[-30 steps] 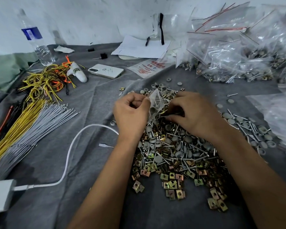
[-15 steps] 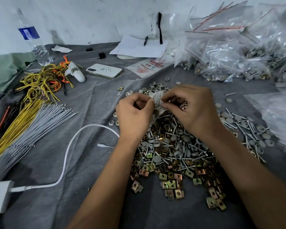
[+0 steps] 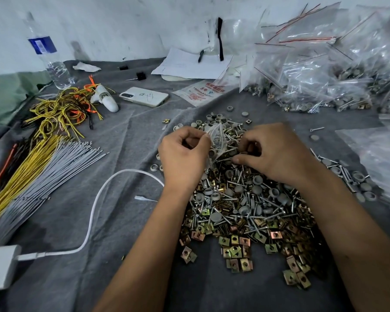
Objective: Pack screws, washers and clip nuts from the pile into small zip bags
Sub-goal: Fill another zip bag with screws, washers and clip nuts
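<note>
A big pile [image 3: 245, 206] of silver screws, grey washers and brass-coloured clip nuts lies on the grey cloth in the middle. My left hand [image 3: 182, 158] pinches a small clear zip bag [image 3: 216, 140] by its upper edge, just above the pile's far end. The bag hangs open with a few grey washers inside. My right hand [image 3: 273, 154] hovers to the right of the bag, its fingers curled over the pile's top. What its fingertips hold is hidden.
Filled zip bags [image 3: 324, 70] are heaped at the back right. A phone [image 3: 144, 96], a water bottle [image 3: 47, 52], papers [image 3: 189, 64], yellow and grey wire bundles [image 3: 32, 163] and a white charger cable [image 3: 95, 210] lie to the left and back.
My right hand drew back from the bag's mouth to the right and dropped toward the pile. My left hand keeps holding the bag in about the same place.
</note>
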Motion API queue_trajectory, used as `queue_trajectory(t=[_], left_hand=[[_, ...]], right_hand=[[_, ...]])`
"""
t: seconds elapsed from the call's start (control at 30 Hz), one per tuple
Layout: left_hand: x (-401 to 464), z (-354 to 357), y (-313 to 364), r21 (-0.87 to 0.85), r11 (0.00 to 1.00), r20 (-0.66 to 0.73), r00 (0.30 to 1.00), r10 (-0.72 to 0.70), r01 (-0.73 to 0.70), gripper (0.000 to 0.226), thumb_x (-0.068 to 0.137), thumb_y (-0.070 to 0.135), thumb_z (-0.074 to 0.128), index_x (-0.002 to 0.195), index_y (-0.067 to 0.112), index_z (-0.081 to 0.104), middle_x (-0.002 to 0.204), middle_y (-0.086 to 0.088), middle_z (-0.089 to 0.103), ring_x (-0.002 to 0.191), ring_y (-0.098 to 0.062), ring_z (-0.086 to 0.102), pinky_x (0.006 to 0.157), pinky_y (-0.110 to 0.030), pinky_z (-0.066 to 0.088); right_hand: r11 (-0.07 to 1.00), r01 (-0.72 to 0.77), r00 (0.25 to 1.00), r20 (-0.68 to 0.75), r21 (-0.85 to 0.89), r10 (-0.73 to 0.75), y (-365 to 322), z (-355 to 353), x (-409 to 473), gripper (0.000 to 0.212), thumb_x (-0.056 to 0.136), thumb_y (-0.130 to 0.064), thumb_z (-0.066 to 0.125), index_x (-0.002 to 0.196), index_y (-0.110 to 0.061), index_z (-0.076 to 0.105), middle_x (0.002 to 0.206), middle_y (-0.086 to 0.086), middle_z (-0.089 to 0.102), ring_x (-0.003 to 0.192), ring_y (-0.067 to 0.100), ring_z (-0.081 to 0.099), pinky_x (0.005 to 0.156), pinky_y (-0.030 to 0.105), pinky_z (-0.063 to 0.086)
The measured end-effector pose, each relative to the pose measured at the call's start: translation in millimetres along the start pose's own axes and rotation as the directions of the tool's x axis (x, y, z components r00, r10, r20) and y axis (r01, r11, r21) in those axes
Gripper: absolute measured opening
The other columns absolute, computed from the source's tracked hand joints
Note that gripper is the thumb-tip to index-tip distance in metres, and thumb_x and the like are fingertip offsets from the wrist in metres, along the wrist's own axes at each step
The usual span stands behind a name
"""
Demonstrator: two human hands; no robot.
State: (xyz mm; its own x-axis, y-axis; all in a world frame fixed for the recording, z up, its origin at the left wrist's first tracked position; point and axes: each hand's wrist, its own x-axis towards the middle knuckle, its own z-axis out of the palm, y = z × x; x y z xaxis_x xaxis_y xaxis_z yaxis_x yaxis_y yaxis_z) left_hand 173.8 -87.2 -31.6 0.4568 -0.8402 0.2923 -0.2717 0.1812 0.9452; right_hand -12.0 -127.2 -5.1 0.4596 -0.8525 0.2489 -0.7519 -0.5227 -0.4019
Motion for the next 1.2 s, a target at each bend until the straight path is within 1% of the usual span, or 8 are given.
queue_trajectory(t=[0.2, 0.33, 0.43, 0.5, 0.63, 0.73, 0.9, 1.2], left_hand=[[0, 1, 0, 0.003, 1.000, -0.001, 1.000, 0.006, -0.006, 0.012, 0.087, 0.008, 0.073, 0.078, 0.014, 0.076, 0.057, -0.005, 0.061, 0.052, -0.015, 0.053, 0.051, -0.028, 0.045], [-1, 0, 3, 0.026, 0.999, 0.039, 0.999, 0.031, -0.032, 0.011, 0.088, 0.009, 0.074, 0.079, 0.013, 0.075, 0.061, -0.005, 0.066, 0.053, -0.021, 0.059, 0.050, -0.035, 0.049], [0, 0, 4, 0.043, 0.998, 0.034, 0.998, 0.044, -0.046, 0.010, 0.088, 0.007, 0.073, 0.079, 0.012, 0.076, 0.065, -0.013, 0.068, 0.059, -0.037, 0.063, 0.053, -0.043, 0.052], [0, 0, 3, 0.041, 0.998, 0.019, 0.999, 0.039, -0.040, 0.011, 0.088, 0.007, 0.073, 0.079, 0.012, 0.076, 0.064, -0.018, 0.066, 0.060, -0.041, 0.062, 0.053, -0.043, 0.052], [-2, 0, 4, 0.044, 0.999, -0.006, 1.000, 0.017, -0.017, 0.013, 0.088, 0.007, 0.072, 0.078, 0.014, 0.075, 0.061, -0.014, 0.065, 0.052, -0.018, 0.055, 0.051, -0.030, 0.047], [-3, 0, 5, 0.046, 0.999, -0.018, 1.000, 0.007, -0.006, 0.012, 0.088, 0.008, 0.073, 0.079, 0.014, 0.076, 0.060, -0.012, 0.065, 0.052, -0.013, 0.054, 0.052, -0.026, 0.047], [-2, 1, 3, 0.010, 1.000, -0.055, 0.998, -0.026, 0.027, 0.013, 0.089, 0.010, 0.073, 0.079, 0.018, 0.076, 0.058, -0.001, 0.064, 0.054, -0.011, 0.056, 0.055, -0.028, 0.049], [-2, 1, 2, 0.015, 1.000, -0.080, 0.997, -0.021, 0.022, 0.014, 0.088, 0.011, 0.072, 0.079, 0.021, 0.076, 0.055, 0.007, 0.063, 0.051, -0.007, 0.057, 0.052, -0.026, 0.048]], right_hand=[[0.980, 0.101, 0.962, -0.268, 0.169, -0.053, -1, 3, -1, 0.027, 0.078, -0.032, 0.086, 0.102, -0.022, 0.078, 0.087, -0.015, 0.064, 0.073, -0.003, 0.056, 0.066, 0.011, 0.040], [0.936, 0.283, 0.891, -0.418, 0.210, -0.175, -16, 8, -5, 0.021, 0.079, -0.024, 0.087, 0.091, -0.014, 0.073, 0.086, -0.006, 0.070, 0.074, 0.000, 0.062, 0.066, 0.013, 0.050], [0.921, 0.356, 0.885, -0.374, 0.162, -0.276, -23, 14, -2, 0.014, 0.080, -0.014, 0.086, 0.089, -0.010, 0.076, 0.093, 0.002, 0.074, 0.087, 0.015, 0.069, 0.080, 0.035, 0.057], [0.919, 0.358, 0.889, -0.364, 0.168, -0.279, -21, 14, -1, 0.013, 0.082, -0.013, 0.085, 0.093, -0.009, 0.079, 0.099, 0.002, 0.075, 0.093, 0.014, 0.069, 0.086, 0.035, 0.056], [0.952, 0.267, 0.884, -0.430, 0.147, -0.181, -12, 9, -1, 0.015, 0.088, -0.023, 0.080, 0.096, -0.011, 0.078, 0.096, 0.000, 0.074, 0.088, 0.012, 0.067, 0.081, 0.029, 0.054], [0.993, 0.104, 0.952, -0.295, 0.055, -0.083, -7, 11, 1, 0.023, 0.090, -0.037, 0.075, 0.099, -0.017, 0.077, 0.094, -0.003, 0.068, 0.088, 0.014, 0.061, 0.077, 0.026, 0.043], [0.992, -0.034, 0.998, -0.059, -0.121, 0.027, -12, 15, 2, 0.030, 0.089, -0.042, 0.074, 0.114, -0.025, 0.072, 0.108, -0.002, 0.056, 0.105, 0.021, 0.056, 0.098, 0.048, 0.048], [0.996, -0.064, 0.987, -0.146, 0.069, 0.074, -14, 11, -1, 0.022, 0.087, -0.012, 0.078, 0.106, -0.019, 0.070, 0.095, -0.005, 0.069, 0.085, 0.010, 0.064, 0.082, 0.034, 0.058]])
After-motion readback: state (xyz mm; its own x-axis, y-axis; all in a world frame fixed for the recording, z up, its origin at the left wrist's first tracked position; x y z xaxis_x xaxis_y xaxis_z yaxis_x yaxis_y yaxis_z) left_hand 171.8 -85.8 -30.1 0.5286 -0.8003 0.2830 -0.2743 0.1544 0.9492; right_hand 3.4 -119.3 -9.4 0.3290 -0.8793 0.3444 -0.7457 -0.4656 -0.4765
